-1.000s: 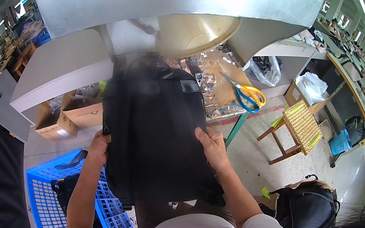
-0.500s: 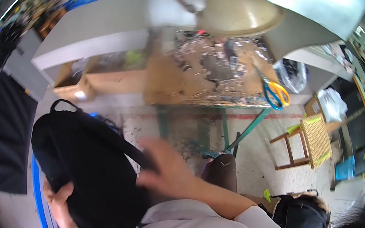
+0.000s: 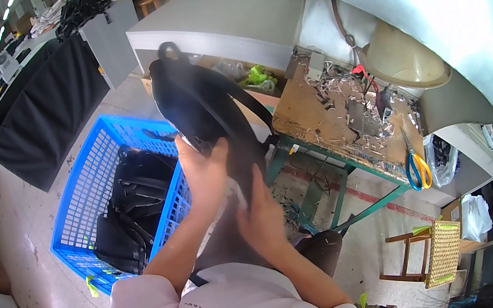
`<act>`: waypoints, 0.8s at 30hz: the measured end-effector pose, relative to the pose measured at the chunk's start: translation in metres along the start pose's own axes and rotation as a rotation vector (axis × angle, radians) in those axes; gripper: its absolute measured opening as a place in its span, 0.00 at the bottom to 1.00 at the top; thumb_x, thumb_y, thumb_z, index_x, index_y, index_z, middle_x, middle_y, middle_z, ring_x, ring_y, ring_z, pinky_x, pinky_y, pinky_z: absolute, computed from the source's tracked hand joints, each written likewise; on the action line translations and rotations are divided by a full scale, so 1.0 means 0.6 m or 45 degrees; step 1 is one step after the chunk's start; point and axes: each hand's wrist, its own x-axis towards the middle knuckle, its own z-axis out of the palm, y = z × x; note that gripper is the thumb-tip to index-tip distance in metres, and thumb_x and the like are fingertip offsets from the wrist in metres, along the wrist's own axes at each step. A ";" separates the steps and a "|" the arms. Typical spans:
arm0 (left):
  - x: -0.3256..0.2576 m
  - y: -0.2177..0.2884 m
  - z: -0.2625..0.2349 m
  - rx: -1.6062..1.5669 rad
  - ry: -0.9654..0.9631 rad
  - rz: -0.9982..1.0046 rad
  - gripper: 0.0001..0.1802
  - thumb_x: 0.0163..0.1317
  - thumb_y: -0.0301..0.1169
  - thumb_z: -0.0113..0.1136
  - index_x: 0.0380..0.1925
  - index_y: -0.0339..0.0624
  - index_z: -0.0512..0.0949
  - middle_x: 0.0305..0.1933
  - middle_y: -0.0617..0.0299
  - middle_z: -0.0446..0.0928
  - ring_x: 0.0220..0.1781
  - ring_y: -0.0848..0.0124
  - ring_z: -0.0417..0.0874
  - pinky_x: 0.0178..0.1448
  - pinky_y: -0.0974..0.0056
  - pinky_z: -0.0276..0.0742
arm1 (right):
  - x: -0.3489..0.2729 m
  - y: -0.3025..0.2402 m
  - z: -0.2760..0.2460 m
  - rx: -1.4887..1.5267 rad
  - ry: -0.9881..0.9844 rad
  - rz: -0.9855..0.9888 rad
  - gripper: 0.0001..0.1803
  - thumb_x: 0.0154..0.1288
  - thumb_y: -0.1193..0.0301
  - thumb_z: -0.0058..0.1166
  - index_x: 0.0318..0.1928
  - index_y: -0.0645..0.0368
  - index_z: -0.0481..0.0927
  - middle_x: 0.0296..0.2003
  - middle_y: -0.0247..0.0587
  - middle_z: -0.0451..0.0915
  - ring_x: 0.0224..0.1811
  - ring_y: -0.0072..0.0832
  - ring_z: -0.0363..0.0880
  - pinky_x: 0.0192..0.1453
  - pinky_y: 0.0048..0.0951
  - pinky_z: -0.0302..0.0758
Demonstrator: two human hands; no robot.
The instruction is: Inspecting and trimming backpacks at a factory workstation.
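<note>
A black backpack [image 3: 205, 112] with a top loop and a shoulder strap is held up in front of my body, tilted away from me. My left hand [image 3: 202, 173] grips its left edge, with the thumb over the front. Against its lower right side my right hand [image 3: 262, 217] presses with the fingers pointing up, and motion smears that part a little. The bag's lower end blurs in front of my shirt. Just left of it stands a blue plastic crate [image 3: 86, 208] with several black bags [image 3: 130, 207] inside.
A scrap-strewn wooden worktable [image 3: 299, 115] on green legs stands ahead to the right. Scissors [image 3: 418, 171] with yellow and blue handles are at its right corner. A woven stool [image 3: 436, 256] stands at the right. Black cloth [image 3: 52, 116] hangs from a table at the far left.
The backpack has moved away from my chest toward the worktable. My right hand has come from beside the strap to the bag's lower side. The view has turned left, showing the crate.
</note>
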 end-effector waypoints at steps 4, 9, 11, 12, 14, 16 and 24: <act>0.069 0.009 -0.023 0.460 -0.192 0.491 0.34 0.50 0.39 0.61 0.53 0.35 0.60 0.51 0.51 0.64 0.53 0.63 0.64 0.56 0.62 0.58 | 0.010 0.101 -0.125 0.238 0.017 -0.080 0.29 0.47 0.77 0.55 0.53 0.66 0.65 0.42 0.48 0.75 0.42 0.39 0.75 0.46 0.32 0.70; 0.255 -0.079 -0.064 0.119 -0.807 -0.159 0.40 0.46 0.40 0.64 0.57 0.36 0.58 0.54 0.53 0.64 0.55 0.67 0.65 0.59 0.64 0.59 | 0.005 0.158 -0.225 0.996 -0.197 0.313 0.16 0.47 0.78 0.58 0.41 0.62 0.78 0.32 0.28 0.78 0.32 0.15 0.72 0.41 0.19 0.69; 0.252 -0.110 -0.028 0.082 -0.970 -0.388 0.31 0.45 0.36 0.65 0.50 0.37 0.67 0.44 0.60 0.72 0.46 0.73 0.72 0.52 0.68 0.65 | -0.001 0.167 -0.250 1.030 -0.058 0.438 0.14 0.48 0.77 0.58 0.39 0.61 0.78 0.31 0.27 0.78 0.32 0.14 0.72 0.40 0.18 0.69; 0.242 -0.111 -0.006 0.175 -0.997 -0.408 0.26 0.44 0.34 0.66 0.46 0.38 0.72 0.39 0.63 0.76 0.40 0.75 0.75 0.49 0.70 0.68 | -0.004 0.174 -0.261 1.076 0.045 0.551 0.12 0.48 0.76 0.59 0.37 0.60 0.79 0.29 0.27 0.78 0.32 0.14 0.72 0.39 0.18 0.68; 0.218 -0.107 0.044 0.061 -1.020 -0.362 0.19 0.43 0.31 0.67 0.38 0.39 0.76 0.33 0.66 0.77 0.34 0.77 0.76 0.42 0.71 0.72 | -0.015 0.212 -0.273 1.008 0.098 0.530 0.11 0.50 0.75 0.58 0.38 0.61 0.79 0.30 0.27 0.78 0.32 0.14 0.72 0.40 0.18 0.68; 0.210 -0.116 0.072 0.003 -1.006 -0.444 0.18 0.44 0.30 0.66 0.38 0.39 0.76 0.34 0.65 0.77 0.33 0.78 0.76 0.40 0.71 0.73 | -0.020 0.227 -0.286 1.042 0.141 0.523 0.11 0.51 0.75 0.57 0.38 0.62 0.79 0.31 0.28 0.78 0.31 0.15 0.72 0.41 0.19 0.68; 0.196 -0.120 0.139 0.038 -1.051 -0.391 0.16 0.44 0.30 0.66 0.35 0.38 0.77 0.32 0.64 0.78 0.31 0.78 0.76 0.39 0.72 0.72 | -0.016 0.255 -0.326 1.012 0.240 0.641 0.14 0.49 0.73 0.59 0.39 0.63 0.78 0.33 0.31 0.79 0.32 0.17 0.73 0.41 0.19 0.68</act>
